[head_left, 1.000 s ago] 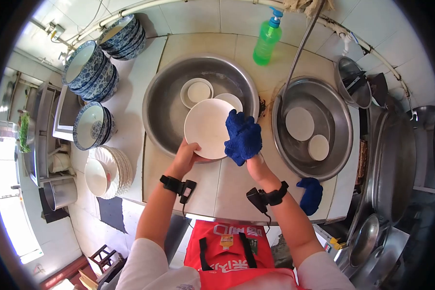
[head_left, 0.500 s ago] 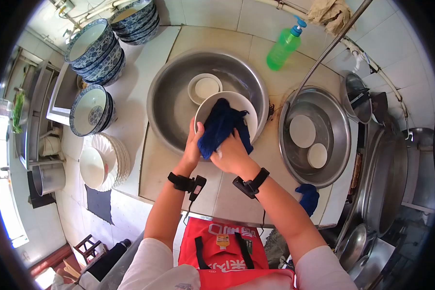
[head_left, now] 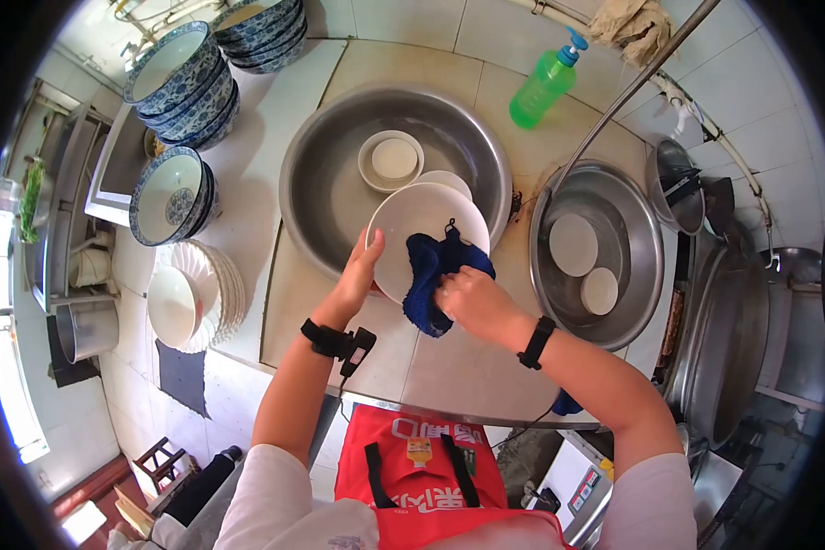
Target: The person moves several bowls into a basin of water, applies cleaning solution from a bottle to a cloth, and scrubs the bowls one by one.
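Left hand (head_left: pixel 362 270) grips the white plate (head_left: pixel 422 229), right hand (head_left: pixel 463 298) clutches the blue cloth (head_left: pixel 431 270) against it, over the steel basin (head_left: pixel 325 197) holding small bowls (head_left: pixel 391 159).

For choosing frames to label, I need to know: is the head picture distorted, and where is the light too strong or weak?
Head view: strong fisheye bending, black round border. Head view: the bright opening at the left edge is blown out; the pots at right are in shade. Head view: the white plate and blue cloth at centre are sharp.
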Demonstrator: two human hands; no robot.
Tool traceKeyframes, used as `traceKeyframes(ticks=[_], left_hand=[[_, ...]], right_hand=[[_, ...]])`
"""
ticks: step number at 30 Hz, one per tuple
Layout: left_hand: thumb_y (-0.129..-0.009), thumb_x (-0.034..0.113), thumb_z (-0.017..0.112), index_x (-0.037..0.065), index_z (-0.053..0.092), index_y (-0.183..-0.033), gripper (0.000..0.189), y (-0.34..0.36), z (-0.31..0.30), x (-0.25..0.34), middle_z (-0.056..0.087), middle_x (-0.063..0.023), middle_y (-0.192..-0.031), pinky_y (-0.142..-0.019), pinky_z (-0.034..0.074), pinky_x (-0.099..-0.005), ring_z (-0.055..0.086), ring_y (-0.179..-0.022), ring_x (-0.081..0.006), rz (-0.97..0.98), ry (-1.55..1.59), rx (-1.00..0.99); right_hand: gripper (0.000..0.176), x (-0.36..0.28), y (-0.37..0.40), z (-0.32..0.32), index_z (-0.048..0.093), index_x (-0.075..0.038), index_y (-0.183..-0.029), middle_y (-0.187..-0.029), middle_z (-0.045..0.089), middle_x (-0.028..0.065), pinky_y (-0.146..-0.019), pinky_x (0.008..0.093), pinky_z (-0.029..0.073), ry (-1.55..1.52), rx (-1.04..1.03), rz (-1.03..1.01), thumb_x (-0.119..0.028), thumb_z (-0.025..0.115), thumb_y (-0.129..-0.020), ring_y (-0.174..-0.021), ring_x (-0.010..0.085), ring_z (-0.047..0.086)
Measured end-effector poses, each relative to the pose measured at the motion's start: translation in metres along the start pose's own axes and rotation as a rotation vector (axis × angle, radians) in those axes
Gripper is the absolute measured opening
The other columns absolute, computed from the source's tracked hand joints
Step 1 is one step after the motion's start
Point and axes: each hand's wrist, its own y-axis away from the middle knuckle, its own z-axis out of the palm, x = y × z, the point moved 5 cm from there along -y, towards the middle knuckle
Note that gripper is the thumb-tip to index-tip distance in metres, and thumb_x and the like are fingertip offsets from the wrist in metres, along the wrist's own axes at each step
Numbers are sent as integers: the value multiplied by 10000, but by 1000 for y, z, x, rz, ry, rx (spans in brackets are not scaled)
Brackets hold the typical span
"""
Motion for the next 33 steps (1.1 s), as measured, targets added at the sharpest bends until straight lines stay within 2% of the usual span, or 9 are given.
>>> traceKeyframes(ticks=[7,12,16,19,21,23,28,30,33], left_hand=[[-920,444,511,132,272,-1433,646,-9,-3,-10,511,-112,-1281,-800,556,-403,605,-1065,-252,-149,23,-202],[-889,303,586,95,414,-1372,553,-29,-2,15,578,-91,-1216,-864,522,-382,619,-1043,-238,-158,-108,-377],[-867,191,591,3,591,-1163,350,-50,15,15,660,-153,-1038,-816,506,-371,640,-963,-237,18,-860,-422],[-831,150,577,-30,626,-1067,302,-53,9,8,658,-227,-964,-795,498,-416,638,-938,-320,178,-1032,-302],[-807,134,565,-43,622,-1046,303,-44,11,6,643,-267,-950,-784,494,-448,625,-948,-390,235,-1003,-236],[-778,106,560,-44,632,-1015,290,-25,5,10,657,-257,-901,-788,493,-446,627,-889,-433,-77,-832,27],[-759,80,575,-42,642,-985,266,-32,5,-47,667,-250,-860,-772,502,-421,650,-848,-402,64,-682,229],[-759,76,582,-40,642,-985,261,-30,7,-54,671,-246,-862,-767,505,-406,664,-847,-374,66,-620,278],[-788,95,590,-41,650,-958,225,-20,0,-42,686,-192,-806,-689,515,-372,682,-782,-271,217,-412,383]], right_hand=[[103,16,20,-8,612,-64,-810,-748,620,68,-717,330,465,-83,49,-114,-107,594,-718,-730,230,616],[57,10,30,-24,595,-81,-731,-685,599,38,-675,308,449,-52,-225,-410,-133,611,-714,-696,205,608],[93,-5,34,-28,594,-121,-659,-624,615,32,-637,323,440,-18,-180,-487,-147,586,-748,-664,213,631],[88,-10,37,-8,593,-112,-647,-633,625,62,-627,310,430,127,-223,-368,-150,596,-727,-667,212,637],[88,-8,37,0,590,-97,-636,-620,616,94,-622,301,422,390,22,-175,-147,605,-707,-673,218,640],[83,-16,33,9,602,-51,-694,-685,633,139,-683,316,460,280,-74,-58,-133,596,-705,-714,241,647],[175,-45,-2,44,626,23,-823,-805,654,218,-721,339,521,-176,-141,273,-96,578,-704,-781,271,659],[189,-44,-15,42,626,25,-844,-807,650,207,-672,338,526,-12,106,584,-92,579,-703,-771,273,656],[108,-39,-20,32,612,-27,-780,-723,636,145,-621,327,509,104,241,482,-90,595,-695,-684,251,653]])
